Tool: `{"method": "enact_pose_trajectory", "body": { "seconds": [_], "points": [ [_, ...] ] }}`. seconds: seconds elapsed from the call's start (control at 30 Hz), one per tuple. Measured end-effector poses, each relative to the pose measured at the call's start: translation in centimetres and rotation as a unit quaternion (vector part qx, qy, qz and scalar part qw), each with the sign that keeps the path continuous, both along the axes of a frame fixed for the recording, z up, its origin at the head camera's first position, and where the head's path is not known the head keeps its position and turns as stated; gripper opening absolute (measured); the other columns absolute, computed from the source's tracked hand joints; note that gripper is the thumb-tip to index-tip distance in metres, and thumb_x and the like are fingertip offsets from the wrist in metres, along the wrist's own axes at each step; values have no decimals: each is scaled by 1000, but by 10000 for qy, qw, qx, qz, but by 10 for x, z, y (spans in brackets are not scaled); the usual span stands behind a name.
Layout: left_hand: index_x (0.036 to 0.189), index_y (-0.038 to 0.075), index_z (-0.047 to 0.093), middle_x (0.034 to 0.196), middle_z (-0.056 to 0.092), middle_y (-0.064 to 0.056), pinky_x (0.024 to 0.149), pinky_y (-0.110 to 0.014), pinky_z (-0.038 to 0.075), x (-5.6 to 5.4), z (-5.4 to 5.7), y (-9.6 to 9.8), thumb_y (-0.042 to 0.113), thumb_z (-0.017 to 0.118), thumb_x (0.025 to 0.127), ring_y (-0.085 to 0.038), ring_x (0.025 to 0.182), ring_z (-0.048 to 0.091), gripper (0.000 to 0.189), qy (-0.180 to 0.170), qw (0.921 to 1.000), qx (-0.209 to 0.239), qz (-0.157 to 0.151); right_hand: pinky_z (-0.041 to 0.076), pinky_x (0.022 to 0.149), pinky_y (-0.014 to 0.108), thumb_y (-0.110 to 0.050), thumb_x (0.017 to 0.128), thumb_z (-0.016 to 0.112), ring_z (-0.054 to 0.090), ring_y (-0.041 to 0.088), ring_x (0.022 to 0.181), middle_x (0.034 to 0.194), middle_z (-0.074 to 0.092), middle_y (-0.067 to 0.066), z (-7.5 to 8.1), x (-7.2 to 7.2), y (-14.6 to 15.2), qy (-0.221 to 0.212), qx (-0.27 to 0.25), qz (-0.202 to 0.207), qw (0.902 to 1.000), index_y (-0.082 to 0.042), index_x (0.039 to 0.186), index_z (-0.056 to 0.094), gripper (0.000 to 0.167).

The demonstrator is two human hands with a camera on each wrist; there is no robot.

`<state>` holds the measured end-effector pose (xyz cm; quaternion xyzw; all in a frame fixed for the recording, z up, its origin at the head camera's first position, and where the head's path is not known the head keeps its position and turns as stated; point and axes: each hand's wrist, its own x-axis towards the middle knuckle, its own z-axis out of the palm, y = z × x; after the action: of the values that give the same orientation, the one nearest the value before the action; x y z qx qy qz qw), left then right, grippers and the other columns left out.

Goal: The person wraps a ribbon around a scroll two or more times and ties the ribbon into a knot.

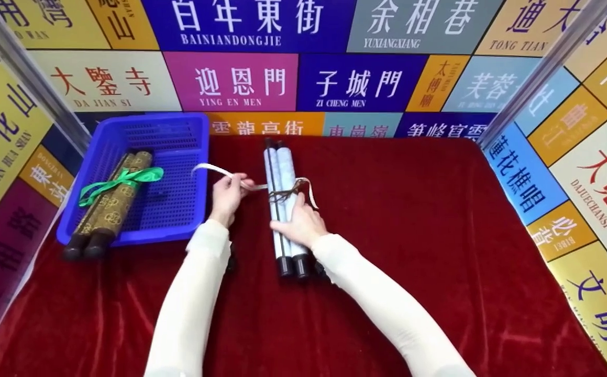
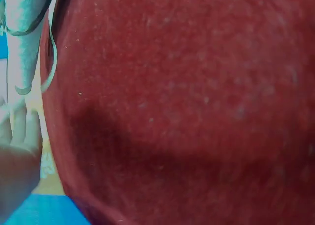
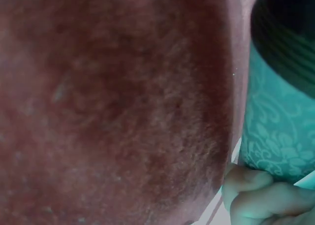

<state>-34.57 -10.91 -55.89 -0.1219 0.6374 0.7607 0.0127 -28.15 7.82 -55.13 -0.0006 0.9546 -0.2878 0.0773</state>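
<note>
In the head view, a pale blue hanging scroll (image 1: 285,166), wound as two rolls side by side with black end knobs (image 1: 301,266), lies on the red cloth. Dark brown cord (image 1: 281,196) crosses its middle. My left hand (image 1: 225,196), left of the scroll, pinches a white ribbon (image 1: 214,167) that runs to the scroll; another white end loops out on the right. My right hand (image 1: 303,222) grips the right roll below the cord. The right wrist view shows its curled fingers (image 3: 261,198) against the floral-patterned roll (image 3: 278,121). The left fingertips are blurred in the left wrist view.
A blue plastic basket (image 1: 177,217) stands at the left. In it rests a brown-gold patterned scroll (image 1: 117,201) tied with green ribbon (image 1: 125,178), its dark knobs over the near rim. Red velvet cloth (image 1: 413,209) covers the table. Printed sign panels (image 1: 230,81) surround it.
</note>
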Motion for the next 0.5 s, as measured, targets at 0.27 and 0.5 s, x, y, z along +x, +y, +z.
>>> {"method": "enact_pose_trajectory", "body": {
  "seconds": [0.27, 0.5],
  "points": [
    [121, -11, 54, 77, 63, -4, 66, -29, 62, 11, 6, 5, 10, 35, 106, -13, 62, 70, 32, -1229, 9754, -348, -1795, 56, 86, 46, -53, 72, 69, 68, 34, 95, 114, 67, 19, 1, -1, 2, 152, -46, 1, 9999, 2, 153, 23, 108],
    [118, -12, 58, 83, 68, -10, 63, -27, 60, 16, 3, 8, 14, 42, 105, -14, 67, 68, 34, -1220, 9764, -1080, -1417, 53, 94, 44, -56, 73, 69, 66, 36, 104, 126, 63, 21, -4, 2, -3, 2, 308, 213, 9993, 5, 156, 18, 114]
  ]
}}
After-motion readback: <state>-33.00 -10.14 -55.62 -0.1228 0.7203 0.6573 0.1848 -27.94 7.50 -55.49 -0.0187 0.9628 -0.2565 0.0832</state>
